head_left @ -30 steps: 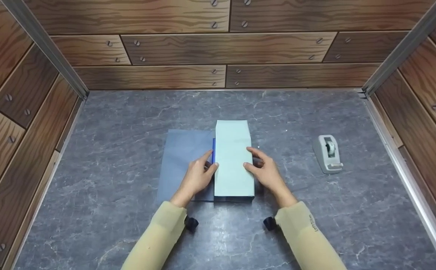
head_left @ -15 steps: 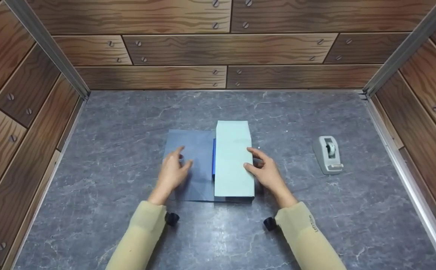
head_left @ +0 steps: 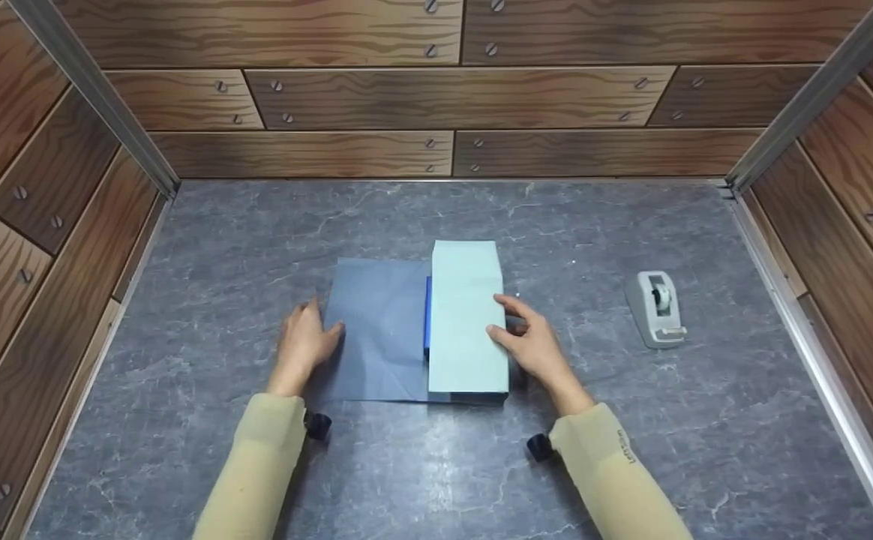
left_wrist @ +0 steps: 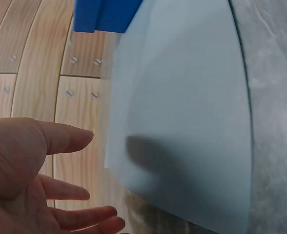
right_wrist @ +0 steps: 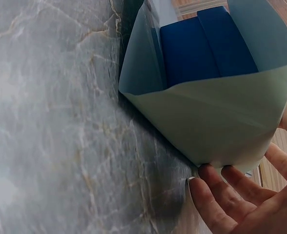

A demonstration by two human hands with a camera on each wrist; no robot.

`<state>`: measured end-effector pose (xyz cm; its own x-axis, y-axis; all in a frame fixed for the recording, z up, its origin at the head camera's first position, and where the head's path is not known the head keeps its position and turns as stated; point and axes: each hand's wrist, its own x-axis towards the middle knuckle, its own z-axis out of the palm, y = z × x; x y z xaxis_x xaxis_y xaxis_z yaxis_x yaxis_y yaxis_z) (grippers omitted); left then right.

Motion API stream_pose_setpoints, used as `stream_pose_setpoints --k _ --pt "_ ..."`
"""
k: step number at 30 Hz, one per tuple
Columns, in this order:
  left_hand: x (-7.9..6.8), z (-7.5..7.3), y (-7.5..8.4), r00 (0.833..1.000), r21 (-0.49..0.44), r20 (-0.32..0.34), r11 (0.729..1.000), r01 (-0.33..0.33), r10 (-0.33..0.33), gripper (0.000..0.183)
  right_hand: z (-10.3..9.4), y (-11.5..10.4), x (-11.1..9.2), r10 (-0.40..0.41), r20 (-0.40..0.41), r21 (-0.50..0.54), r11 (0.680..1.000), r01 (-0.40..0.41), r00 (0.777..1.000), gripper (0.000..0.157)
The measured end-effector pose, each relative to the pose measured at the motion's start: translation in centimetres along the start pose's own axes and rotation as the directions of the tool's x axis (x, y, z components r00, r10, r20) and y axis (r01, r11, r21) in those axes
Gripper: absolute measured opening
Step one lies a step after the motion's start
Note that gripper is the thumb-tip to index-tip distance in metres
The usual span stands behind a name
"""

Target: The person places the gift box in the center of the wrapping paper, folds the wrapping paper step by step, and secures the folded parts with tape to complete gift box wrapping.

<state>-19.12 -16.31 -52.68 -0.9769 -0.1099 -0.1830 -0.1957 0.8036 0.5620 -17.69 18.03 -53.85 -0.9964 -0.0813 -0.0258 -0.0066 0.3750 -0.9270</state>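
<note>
A blue box stands on a large sheet of paper. The sheet's right part is folded up and over it, showing a pale mint panel in the head view. On the left the grey-blue part of the sheet lies flat. My right hand holds the folded paper at the box's right side, thumb on top and fingertips low on the side. My left hand is at the sheet's left edge with fingers loosely spread, holding nothing; the left wrist view shows its shadow on the paper.
A grey tape dispenser with a roll in it stands to the right on the marbled tabletop. Wood-patterned walls enclose the back and both sides.
My left hand has let go of the box's left side and moved left across the flat paper to its outer edge. The right hand keeps its place on the folded paper.
</note>
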Motion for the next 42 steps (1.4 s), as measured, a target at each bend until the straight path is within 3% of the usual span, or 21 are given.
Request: stream_pose_setpoints --k 18,25,30,35,42 --pt "0.0 0.4 0.0 0.999 0.012 -0.001 0.999 0.052 -0.052 0.069 0.1 -0.1 0.0 0.006 -0.024 -0.041 0.999 -0.007 1.0 0.052" --pt "-0.2 -0.1 0.3 1.0 -0.017 -0.02 1.0 0.013 -0.014 0.065 0.0 -0.1 0.0 0.009 -0.025 -0.042 0.999 -0.01 1.0 0.052" --pt "-0.5 -1.0 0.9 1.0 -0.1 -0.018 0.995 0.006 -0.008 0.055 0.0 0.0 -0.1 -0.006 -0.025 -0.037 0.999 0.005 1.0 0.052" --pt "-1.1 -2.2 1.8 0.995 -0.188 -0.081 0.98 -0.069 0.055 0.034 0.0 0.0 -0.1 -0.016 -0.028 -0.023 1.0 0.015 0.999 0.052" --pt "-1.5 -2.5 2.4 0.98 -0.215 -0.167 0.965 -0.147 0.112 0.017 0.1 0.1 -0.1 -0.004 -0.035 -0.035 0.999 0.002 0.999 0.052"
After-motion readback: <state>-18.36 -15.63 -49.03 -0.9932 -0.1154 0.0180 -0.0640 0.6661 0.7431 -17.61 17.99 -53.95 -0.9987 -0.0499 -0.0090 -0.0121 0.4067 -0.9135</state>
